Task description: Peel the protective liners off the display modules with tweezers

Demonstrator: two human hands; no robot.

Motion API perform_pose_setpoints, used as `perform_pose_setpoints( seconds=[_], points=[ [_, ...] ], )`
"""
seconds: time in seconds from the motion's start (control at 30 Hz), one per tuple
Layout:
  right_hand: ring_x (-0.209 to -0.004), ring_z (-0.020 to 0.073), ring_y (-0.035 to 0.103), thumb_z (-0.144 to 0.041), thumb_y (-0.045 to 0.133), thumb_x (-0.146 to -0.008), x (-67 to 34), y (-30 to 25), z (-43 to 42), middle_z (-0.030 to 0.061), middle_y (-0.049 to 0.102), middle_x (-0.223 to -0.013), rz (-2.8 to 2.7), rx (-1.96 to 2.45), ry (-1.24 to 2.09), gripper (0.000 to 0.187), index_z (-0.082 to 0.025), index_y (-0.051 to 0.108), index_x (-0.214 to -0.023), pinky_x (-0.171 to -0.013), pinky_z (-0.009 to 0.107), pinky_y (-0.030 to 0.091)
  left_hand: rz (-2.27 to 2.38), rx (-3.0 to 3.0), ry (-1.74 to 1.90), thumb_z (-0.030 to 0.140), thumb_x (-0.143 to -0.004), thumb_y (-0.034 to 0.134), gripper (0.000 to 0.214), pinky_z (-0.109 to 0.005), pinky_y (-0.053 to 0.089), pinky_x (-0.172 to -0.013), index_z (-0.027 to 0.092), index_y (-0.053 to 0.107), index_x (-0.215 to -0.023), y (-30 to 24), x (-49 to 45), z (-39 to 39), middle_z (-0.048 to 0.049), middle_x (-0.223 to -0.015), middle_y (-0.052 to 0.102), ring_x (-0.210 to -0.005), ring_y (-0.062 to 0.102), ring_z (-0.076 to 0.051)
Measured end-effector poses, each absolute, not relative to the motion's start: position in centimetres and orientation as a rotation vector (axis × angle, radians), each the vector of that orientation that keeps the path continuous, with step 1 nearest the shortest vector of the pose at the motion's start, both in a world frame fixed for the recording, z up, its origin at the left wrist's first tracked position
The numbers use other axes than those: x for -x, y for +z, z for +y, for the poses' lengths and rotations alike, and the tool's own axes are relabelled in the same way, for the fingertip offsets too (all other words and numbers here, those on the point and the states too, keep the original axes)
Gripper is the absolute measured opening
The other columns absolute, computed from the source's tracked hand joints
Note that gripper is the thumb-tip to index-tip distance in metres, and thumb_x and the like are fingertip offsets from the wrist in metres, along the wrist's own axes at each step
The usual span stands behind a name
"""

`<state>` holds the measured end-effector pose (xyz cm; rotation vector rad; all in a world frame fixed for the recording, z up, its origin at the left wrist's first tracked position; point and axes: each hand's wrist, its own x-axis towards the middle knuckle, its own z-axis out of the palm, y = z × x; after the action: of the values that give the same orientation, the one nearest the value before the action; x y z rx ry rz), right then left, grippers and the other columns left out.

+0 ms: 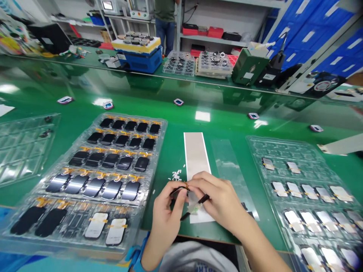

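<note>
My left hand [170,211] is closed around a small dark display screen [176,191], mostly hidden by the fingers, with a bit of orange ribbon cable at its top. My right hand [217,194] meets it there, its fingertips pinched at the cable end. Under the right fingers sits a slim black-ended tool [203,198] with a clear, greenish middle; its exact kind I cannot make out. Below both hands lies a white-edged strip of beige sheet [195,151]. Tiny white pieces [176,175] are scattered left of the strip.
A clear tray [161,151] of black screens stands at left, another tray [255,145] with white-backed screens at right. A transparent film [227,162] lies beside the strip. Behind, small watch-like cases [178,102] sit spaced along the green bench. A person [165,22] stands beyond.
</note>
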<state>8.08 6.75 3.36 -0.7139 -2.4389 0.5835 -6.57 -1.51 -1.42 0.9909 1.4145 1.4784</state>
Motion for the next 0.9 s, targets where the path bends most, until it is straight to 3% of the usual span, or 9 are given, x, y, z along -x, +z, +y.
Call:
perform_pose_setpoints(
  seconds=[0.23, 0.4, 0.6, 0.73, 0.9],
  points=[
    [-0.062, 0.0119, 0.06, -0.008, 0.045, -0.094, -7.5, 2.9, 6.5, 0.0024, 0.066, -0.083, -2.421, 0.724, 0.458, 0.022, -0.019, 0.063, -0.086, -0.055, 0.023, 0.047, 1.43, -0.99, 1.5, 0.034, -0.095, 0.064, 0.018, -0.025, 0.052, -0.069, 0.018, 0.07, -0.093, -1.1, 6.5, -1.1, -0.004, -0.082, 0.072, -0.074, 0.066, -0.017],
    [-0.069, 0.0121, 0.061, -0.011, 0.056, -0.09, -7.3, 2.6, 7.4, 0.0006, 0.064, -0.082, -2.142, 0.836, 0.866, 0.012, -0.02, 0.064, -0.087, -0.059, 0.022, 0.047, 1.419, -0.963, 1.513, 0.034, -0.095, 0.064, 0.016, -0.023, 0.05, -0.065, 0.018, 0.069, -0.093, -0.9, 6.3, -1.3, -0.0027, -0.078, 0.07, -0.069, 0.064, -0.015],
    [-0.062, 0.0119, 0.057, -0.014, 0.067, -0.081, -6.1, 2.4, 8.9, -0.0021, 0.063, -0.068, -2.033, 1.051, 1.15, 0.014, -0.019, 0.062, -0.069, -0.058, 0.023, 0.044, 1.281, -0.817, 1.548, 0.045, -0.099, 0.057, 0.024, -0.018, 0.037, -0.049, 0.021, 0.058, -0.097, -0.8, 6.1, -2.0, 0.0027, -0.064, 0.063, -0.051, 0.048, -0.009],
    [-0.053, 0.01, 0.052, -0.031, 0.069, -0.087, -6.2, 2.7, 8.4, -0.0029, 0.062, -0.06, -1.797, 0.923, 1.708, 0.021, -0.018, 0.065, -0.072, -0.05, 0.022, 0.041, 1.277, -0.74, 1.548, 0.051, -0.098, 0.058, 0.029, -0.017, 0.035, -0.049, 0.023, 0.05, -0.097, -0.3, 5.6, -2.1, 0.0054, -0.06, 0.059, -0.052, 0.049, -0.01],
    [-0.057, 0.0129, 0.065, -0.048, 0.072, -0.086, -6.8, 3.2, 7.8, 0.0008, 0.069, -0.062, -1.545, 0.709, 2.11, 0.034, -0.017, 0.067, -0.073, -0.053, 0.023, 0.05, 1.375, -0.757, 1.535, 0.052, -0.095, 0.061, 0.033, -0.018, 0.033, -0.044, 0.024, 0.045, -0.096, -0.2, 5.3, -2.2, 0.0071, -0.057, 0.059, -0.043, 0.044, -0.008]
  ],
)
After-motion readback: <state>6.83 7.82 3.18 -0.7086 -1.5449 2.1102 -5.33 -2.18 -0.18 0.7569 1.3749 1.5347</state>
